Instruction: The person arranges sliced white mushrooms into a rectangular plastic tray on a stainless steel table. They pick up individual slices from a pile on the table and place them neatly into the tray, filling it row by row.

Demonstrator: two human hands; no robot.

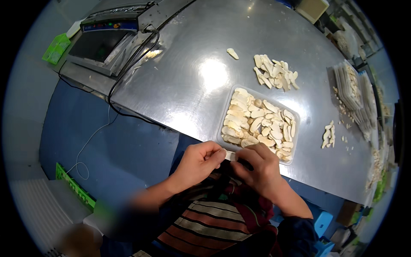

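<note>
At the near edge of the metal table [201, 81] we are holding a small pale slice [230, 155] between both hands, right in front of our chest. Our left hand [198, 162] is pinching the slice's left end, thumb and forefinger closed on it. Our right hand [258, 167] is curling over the other end, fingers together and bent, but we cannot tell exactly how they are gripping since the knuckles are hiding the contact. The slice is lying with its long axis running left to right, roughly level, one tip pointing toward each hand. Both hands are touching it, so neither is really nearer; only the middle bit is showing in the gap between them.

Just beyond the right hand we are seeing a clear plastic tray [226, 115] filled with similar pale slices, its near corner almost touching our knuckles. The slice sits just beside that corner, slightly to the left of it. Farther back a loose pile of slices [275, 72] is lying on the bare metal, with one single piece [232, 53] apart to its left. A few more slices [329, 134] are lying to the right of the tray. At the far left a sealing machine [107, 36] is sitting with black cables trailing off the table edge.
</note>
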